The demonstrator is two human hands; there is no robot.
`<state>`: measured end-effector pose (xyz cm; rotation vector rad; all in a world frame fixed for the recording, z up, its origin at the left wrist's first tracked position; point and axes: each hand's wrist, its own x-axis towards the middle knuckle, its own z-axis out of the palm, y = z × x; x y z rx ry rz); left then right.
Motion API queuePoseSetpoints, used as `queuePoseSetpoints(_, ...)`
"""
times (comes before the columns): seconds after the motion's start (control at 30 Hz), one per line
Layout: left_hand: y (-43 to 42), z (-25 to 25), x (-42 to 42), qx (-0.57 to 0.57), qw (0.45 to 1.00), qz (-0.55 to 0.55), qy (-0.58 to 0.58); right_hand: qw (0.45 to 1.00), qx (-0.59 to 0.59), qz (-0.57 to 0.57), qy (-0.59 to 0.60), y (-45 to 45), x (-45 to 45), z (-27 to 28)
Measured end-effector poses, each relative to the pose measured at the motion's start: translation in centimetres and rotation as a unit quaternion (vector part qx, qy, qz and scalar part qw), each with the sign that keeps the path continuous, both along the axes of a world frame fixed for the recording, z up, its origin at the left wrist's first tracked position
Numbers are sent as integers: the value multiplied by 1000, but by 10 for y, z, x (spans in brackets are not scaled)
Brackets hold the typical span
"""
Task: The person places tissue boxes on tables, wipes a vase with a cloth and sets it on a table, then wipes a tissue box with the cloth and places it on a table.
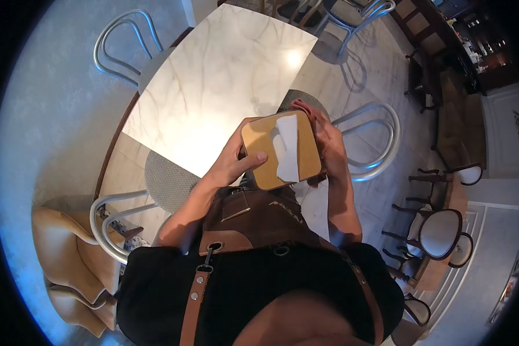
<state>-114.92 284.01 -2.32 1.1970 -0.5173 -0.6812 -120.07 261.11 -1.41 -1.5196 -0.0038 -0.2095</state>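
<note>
A square tissue box with a yellow-tan top and a white tissue sticking out is held up in front of my brown apron. My left hand grips its left side, the thumb lying on the top face. On the other side, my right hand is closed around a reddish-brown cloth, which lies against the right side of the box. The marble tabletop is just beyond the box.
Metal-framed chairs stand around the table, at the left, lower left, right and top right. A tan armchair is at the lower left. Wooden chairs with pale upholstery stand at the far right.
</note>
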Motion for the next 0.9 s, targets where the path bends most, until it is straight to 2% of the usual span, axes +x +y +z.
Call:
queuePoseSetpoints(0.03,-1,-2,-2,-2,1000,1,3,999,-21,34,8,-3,4,2)
queuePoseSetpoints(0.1,-3,-5,-2,-35,998,59,8,999,-47,21,7,2,5,9)
queuePoseSetpoints(0.17,-1,-10,2,-32,994,106,1,978,-186,-78,-50,10,-4,17)
queuePoseSetpoints(0.2,1,-12,5,-28,988,151,-4,978,-188,-72,-52,11,-12,19)
queuePoseSetpoints(0.27,8,-13,11,-34,987,160,-6,930,-344,-76,-106,7,-30,24)
queuePoseSetpoints(0.43,2,-15,9,-41,988,146,25,896,-400,-112,-155,6,-33,39)
queuePoseSetpoints(0.57,-8,-12,7,-27,989,143,-23,927,-350,-61,-121,8,-33,44)
queuePoseSetpoints(0.63,-5,-14,10,-15,994,106,0,897,-414,25,-151,6,-33,48)
queuePoseSetpoints(0.67,-6,-17,10,-15,995,103,0,908,-406,33,-99,2,-34,48)
queuePoseSetpoints(0.73,-7,-25,4,20,996,45,-68,903,-411,6,-126,-1,-21,49)
queuePoseSetpoints(0.83,-11,-22,-2,-21,998,47,-20,885,-429,-25,-176,-7,-11,52)
queuePoseSetpoints(0.9,-9,-21,2,-48,997,64,-12,857,-481,16,-185,-10,-19,48)
